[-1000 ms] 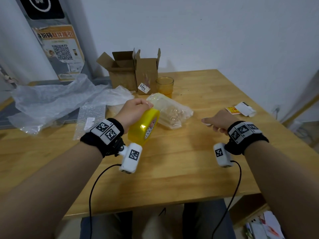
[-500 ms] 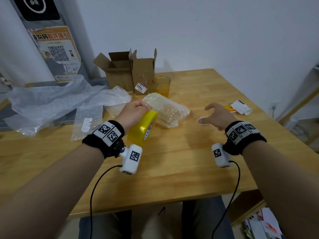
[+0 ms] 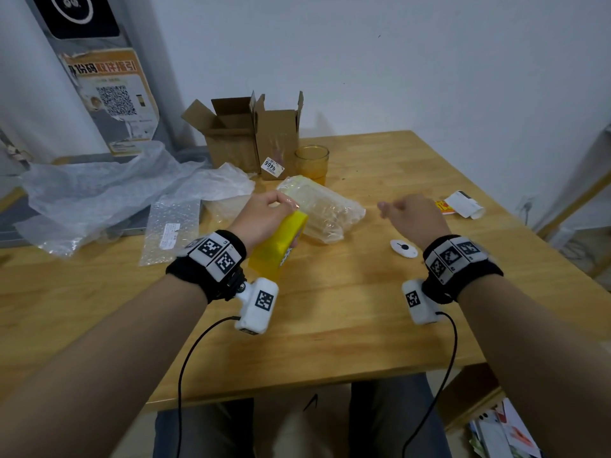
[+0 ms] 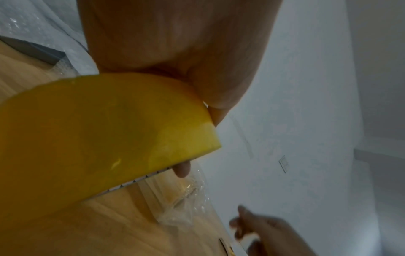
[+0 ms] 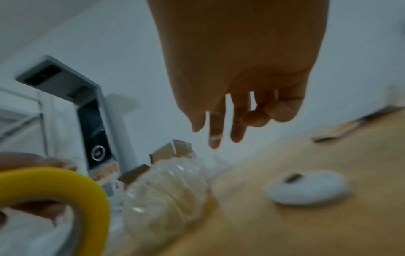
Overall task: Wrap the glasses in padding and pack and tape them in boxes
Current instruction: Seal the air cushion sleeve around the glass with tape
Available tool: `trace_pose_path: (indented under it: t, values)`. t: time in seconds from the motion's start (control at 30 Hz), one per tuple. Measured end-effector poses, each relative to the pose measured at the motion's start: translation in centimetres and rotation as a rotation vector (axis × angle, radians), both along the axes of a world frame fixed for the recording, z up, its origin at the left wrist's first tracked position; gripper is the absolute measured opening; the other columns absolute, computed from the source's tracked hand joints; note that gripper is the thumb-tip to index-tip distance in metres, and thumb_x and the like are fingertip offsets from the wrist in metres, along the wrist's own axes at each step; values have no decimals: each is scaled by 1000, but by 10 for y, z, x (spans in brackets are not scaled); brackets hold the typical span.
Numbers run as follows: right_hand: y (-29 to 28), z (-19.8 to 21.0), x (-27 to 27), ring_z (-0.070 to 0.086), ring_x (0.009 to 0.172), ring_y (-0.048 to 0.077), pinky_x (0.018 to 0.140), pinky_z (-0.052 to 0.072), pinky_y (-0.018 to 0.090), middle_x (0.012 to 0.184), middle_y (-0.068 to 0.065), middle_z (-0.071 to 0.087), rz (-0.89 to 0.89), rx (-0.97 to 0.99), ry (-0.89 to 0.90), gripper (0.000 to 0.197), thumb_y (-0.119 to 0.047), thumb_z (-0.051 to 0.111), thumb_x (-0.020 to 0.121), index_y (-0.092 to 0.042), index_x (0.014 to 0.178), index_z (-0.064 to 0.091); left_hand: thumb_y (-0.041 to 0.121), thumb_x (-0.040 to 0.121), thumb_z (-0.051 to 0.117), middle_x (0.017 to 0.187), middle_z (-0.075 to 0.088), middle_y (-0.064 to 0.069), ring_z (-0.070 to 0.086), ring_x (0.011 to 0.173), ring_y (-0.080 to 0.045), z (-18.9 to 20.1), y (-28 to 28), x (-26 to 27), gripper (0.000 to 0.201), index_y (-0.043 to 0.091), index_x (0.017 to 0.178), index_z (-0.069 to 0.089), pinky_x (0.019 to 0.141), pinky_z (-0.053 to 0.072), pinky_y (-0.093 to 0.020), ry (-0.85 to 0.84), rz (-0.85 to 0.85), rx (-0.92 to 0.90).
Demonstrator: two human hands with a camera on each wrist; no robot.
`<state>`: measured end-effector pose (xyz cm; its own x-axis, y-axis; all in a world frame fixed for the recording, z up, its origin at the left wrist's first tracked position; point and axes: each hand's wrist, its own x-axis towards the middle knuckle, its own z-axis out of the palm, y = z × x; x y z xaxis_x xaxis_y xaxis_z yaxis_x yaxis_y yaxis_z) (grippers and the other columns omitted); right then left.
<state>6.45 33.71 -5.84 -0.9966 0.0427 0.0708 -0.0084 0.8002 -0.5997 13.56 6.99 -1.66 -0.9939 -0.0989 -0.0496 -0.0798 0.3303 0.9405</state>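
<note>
— While the left hand (image 3: pixel 264 216) grips the yellow tape roll (image 3: pixel 276 247) above the surface (image 3: pixel 330 325), where does the wrapped glass sit from it?

— Just beyond the roll, a little to its right. The wrapped glass (image 3: pixel 322 209) lies on its side, its long axis running from far-left to near-right, so its near end points toward the gap between the two hands.

— And the right hand?

— The right hand (image 3: pixel 415 218) hangs above the surface to the right of the bundle, holding nothing. Its fingers (image 5: pixel 215 128) are loosely spread and pointing down and leftward, toward the roll and the bundle. A small white oval gadget (image 3: pixel 403 248) lies beneath the wrist.

— Which hand is nearer the bundle?

— The left, but its fingers are curled round the roll, thumb on the outer rim. I'd judge the free right hand is the one to reach across, either for the tape's loose end or to steady the padding.

— The other pieces?

— A bare amber glass (image 3: pixel 311 161) stands at the far side, touching the two open boxes (image 3: pixel 251 137).
</note>
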Motion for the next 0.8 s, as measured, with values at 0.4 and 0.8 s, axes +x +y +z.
trace_pose_path:
  t: [0.4, 0.8]
  values:
    - [-116, 19, 27, 71, 75, 12, 81, 60, 36, 86, 4, 78, 451, -586, 78, 57, -2, 84, 80, -26, 126, 59, 20, 106, 55, 101, 66, -32, 69, 71, -35, -6, -12, 22, 10, 11, 104, 55, 53, 57, -36, -21, -75, 133]
    - [-127, 15, 34, 69, 79, 9, 85, 58, 31, 79, -5, 73, 505, -439, 303, 55, 3, 75, 84, -29, 125, 56, 42, 109, 40, 104, 71, -25, 70, 70, -35, -12, -9, 21, 15, 28, 107, 43, 73, 61, -53, -179, -48, 182]
